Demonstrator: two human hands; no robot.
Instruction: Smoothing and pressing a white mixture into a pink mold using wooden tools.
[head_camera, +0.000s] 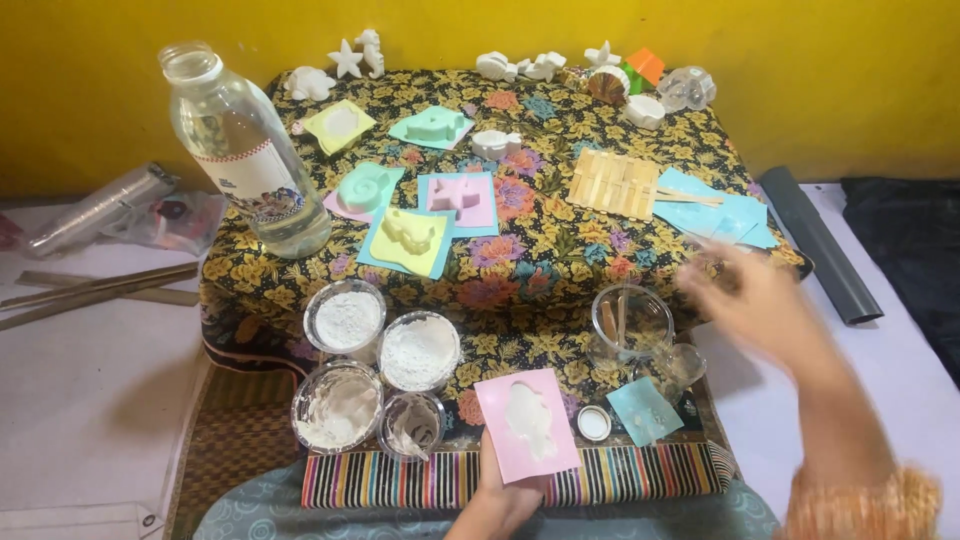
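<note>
I judged casting midway: my left hand had its fingers clamped on the filled pink mould at the tabletop's near edge, other moulds awaited, my right hand too blurred to tell its fingers.

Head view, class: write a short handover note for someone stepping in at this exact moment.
Left hand holds the pink mould by its near edge; its cavity is filled with white mix.
Right hand, blurred, is raised empty near the clear cup of wooden sticks.
Done: one mould filled; white figures stand along the wall.
Left: other coloured moulds lie on the floral cloth; powder bowls remain.
</note>
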